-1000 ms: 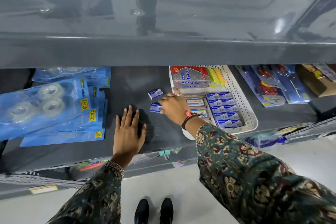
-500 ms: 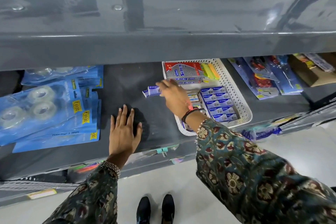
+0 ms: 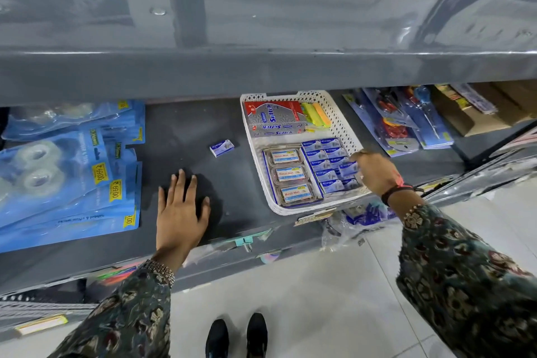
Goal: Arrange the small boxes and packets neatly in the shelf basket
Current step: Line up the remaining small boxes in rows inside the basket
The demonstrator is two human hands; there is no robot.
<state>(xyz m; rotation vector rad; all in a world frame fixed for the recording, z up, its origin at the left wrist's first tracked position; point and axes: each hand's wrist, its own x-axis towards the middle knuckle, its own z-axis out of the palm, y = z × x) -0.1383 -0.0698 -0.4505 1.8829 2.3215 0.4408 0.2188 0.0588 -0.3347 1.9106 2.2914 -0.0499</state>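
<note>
A white perforated basket point(image 3: 342, 113) sits on the dark shelf. Inside lie a red and silver box point(image 3: 274, 119) at the back, three clear-lidded packets point(image 3: 289, 174) in a column, and rows of small blue boxes point(image 3: 325, 152). My right hand point(image 3: 374, 171) is over the basket's right front corner, fingers closed on a small blue box point(image 3: 348, 169) above the rows. One more small blue box point(image 3: 222, 147) lies alone on the shelf, left of the basket. My left hand point(image 3: 180, 209) rests flat on the shelf, fingers spread, holding nothing.
Blue tape packets point(image 3: 58, 171) are stacked at the left of the shelf. Blister-packed tools point(image 3: 398, 119) and a cardboard box point(image 3: 476, 113) lie right of the basket. A grey upper shelf point(image 3: 261, 67) overhangs. My shoes point(image 3: 236, 337) stand on the tiled floor below.
My right hand picked a small blue box off the shelf left of the basket and carried it right, over the blue rows. One of the two loose boxes stays on the shelf. The left hand stayed flat.
</note>
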